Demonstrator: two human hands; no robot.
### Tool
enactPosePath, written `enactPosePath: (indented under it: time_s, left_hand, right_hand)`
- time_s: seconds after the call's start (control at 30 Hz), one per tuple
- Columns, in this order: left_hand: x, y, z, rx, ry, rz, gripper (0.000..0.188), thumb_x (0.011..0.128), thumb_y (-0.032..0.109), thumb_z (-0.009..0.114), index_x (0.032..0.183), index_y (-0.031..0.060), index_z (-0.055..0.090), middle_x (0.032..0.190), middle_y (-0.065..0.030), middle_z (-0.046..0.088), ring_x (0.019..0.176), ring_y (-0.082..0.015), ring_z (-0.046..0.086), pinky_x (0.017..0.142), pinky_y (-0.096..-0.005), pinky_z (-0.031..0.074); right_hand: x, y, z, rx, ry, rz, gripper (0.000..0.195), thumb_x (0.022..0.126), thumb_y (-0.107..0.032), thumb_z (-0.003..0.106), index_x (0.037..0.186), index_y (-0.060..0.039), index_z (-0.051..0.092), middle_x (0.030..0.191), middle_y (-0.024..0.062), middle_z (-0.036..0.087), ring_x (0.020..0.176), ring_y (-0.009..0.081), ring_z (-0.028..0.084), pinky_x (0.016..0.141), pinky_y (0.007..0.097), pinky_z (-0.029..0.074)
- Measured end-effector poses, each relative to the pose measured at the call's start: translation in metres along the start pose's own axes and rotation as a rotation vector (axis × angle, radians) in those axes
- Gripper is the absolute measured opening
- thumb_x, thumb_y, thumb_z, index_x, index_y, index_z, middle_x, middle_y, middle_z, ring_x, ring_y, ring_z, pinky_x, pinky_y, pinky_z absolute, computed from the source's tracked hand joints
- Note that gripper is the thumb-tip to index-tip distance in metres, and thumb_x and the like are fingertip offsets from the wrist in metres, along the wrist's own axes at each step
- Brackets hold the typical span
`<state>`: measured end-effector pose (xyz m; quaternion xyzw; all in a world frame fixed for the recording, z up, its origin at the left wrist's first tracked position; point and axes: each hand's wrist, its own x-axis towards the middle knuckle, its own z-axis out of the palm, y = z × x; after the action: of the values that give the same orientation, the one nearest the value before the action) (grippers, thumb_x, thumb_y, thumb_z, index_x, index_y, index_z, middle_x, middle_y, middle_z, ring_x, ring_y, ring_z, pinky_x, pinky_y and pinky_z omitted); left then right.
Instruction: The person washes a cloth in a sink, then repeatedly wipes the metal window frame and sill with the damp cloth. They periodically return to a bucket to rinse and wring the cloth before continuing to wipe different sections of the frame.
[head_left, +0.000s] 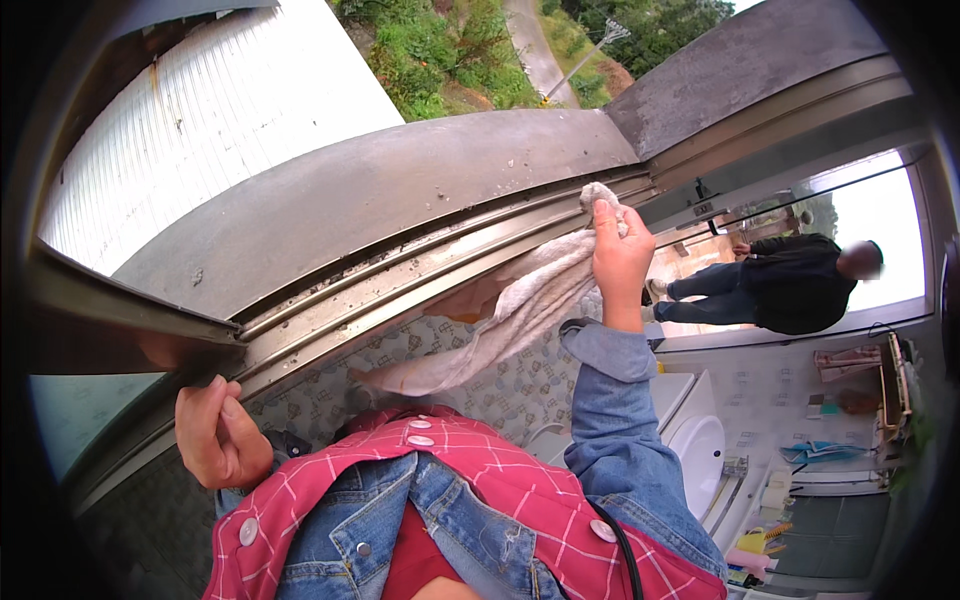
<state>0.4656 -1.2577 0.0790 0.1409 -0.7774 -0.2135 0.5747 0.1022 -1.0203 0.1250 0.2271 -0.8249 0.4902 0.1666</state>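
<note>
My right hand (624, 251) grips a greyish-white cloth (517, 300) at the right part of the window. A bunched end sticks up past my thumb, and the long end hangs slantwise down toward my front. Behind the cloth runs a metal sliding-window track (420, 259), with dark dirt and crumbs in its grooves. My left hand (219, 435) is at the lower left, beside the track and below the window sash corner. Its fingers are curled in, and I see nothing held in them.
Beyond the track lies a grey outer sill (375, 180), above a white corrugated roof (225, 127). A window sash (127, 315) stands at the left. To the right are a person in dark clothes (780, 285), a white washbasin (694, 457) and a shelf with toiletries (757, 540).
</note>
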Motion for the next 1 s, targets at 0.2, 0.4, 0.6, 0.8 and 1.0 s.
enactPosePath:
  time_s: [0.2, 0.4, 0.6, 0.8, 1.0]
  left_hand:
    - [-0.012, -0.005, 0.015, 0.181, 0.054, -0.033, 0.021, 0.087, -0.011, 0.056, 0.106, -0.0090, 0.066, 0.093, -0.0226, 0.066, 0.071, -0.0271, 0.064, 0.058, -0.0310, 0.053]
    - [-0.024, -0.020, 0.008, 0.448, 0.187, 0.014, 0.016, 0.092, -0.004, 0.054, 0.097, -0.0132, 0.066, 0.107, -0.0296, 0.066, 0.077, -0.0259, 0.068, 0.064, -0.0292, 0.061]
    - [-0.033, -0.032, 0.016, 0.511, 0.283, -0.044, 0.017, 0.093, -0.004, 0.053, 0.097, -0.0161, 0.064, 0.097, -0.0250, 0.068, 0.075, -0.0250, 0.068, 0.066, -0.0304, 0.061]
    - [-0.041, -0.037, 0.010, 0.506, 0.339, -0.079, 0.016, 0.094, -0.003, 0.054, 0.099, -0.0131, 0.066, 0.092, -0.0208, 0.069, 0.076, -0.0235, 0.068, 0.072, -0.0297, 0.060]
    - [-0.043, -0.044, 0.007, 0.601, 0.440, -0.043, 0.015, 0.091, 0.000, 0.059, 0.092, -0.0127, 0.067, 0.082, -0.0201, 0.070, 0.070, -0.0242, 0.069, 0.067, -0.0298, 0.060]
  right_hand:
    - [0.080, 0.108, -0.033, -0.716, -0.027, 0.028, 0.036, 0.091, -0.044, 0.060, 0.102, -0.0118, 0.073, 0.090, 0.0198, 0.072, 0.091, 0.0417, 0.068, 0.076, 0.0505, 0.053]
    - [0.016, 0.015, 0.004, -0.426, -0.357, -0.192, 0.022, 0.092, -0.030, 0.064, 0.102, -0.0123, 0.073, 0.078, 0.0158, 0.070, 0.068, 0.0358, 0.068, 0.059, 0.0442, 0.052]
    - [0.025, 0.005, -0.005, -0.316, -0.518, -0.249, 0.019, 0.088, -0.024, 0.071, 0.098, -0.0085, 0.073, 0.078, 0.0167, 0.070, 0.071, 0.0359, 0.069, 0.062, 0.0399, 0.053]
    - [0.147, 0.118, -0.058, -0.741, -0.151, 0.010, 0.024, 0.086, -0.032, 0.066, 0.101, -0.0136, 0.074, 0.090, 0.0166, 0.073, 0.085, 0.0395, 0.069, 0.072, 0.0486, 0.054]
    - [0.176, 0.122, -0.053, -1.149, -0.429, -0.251, 0.015, 0.081, -0.022, 0.065, 0.086, -0.0093, 0.071, 0.082, 0.0160, 0.071, 0.081, 0.0382, 0.069, 0.070, 0.0502, 0.054]
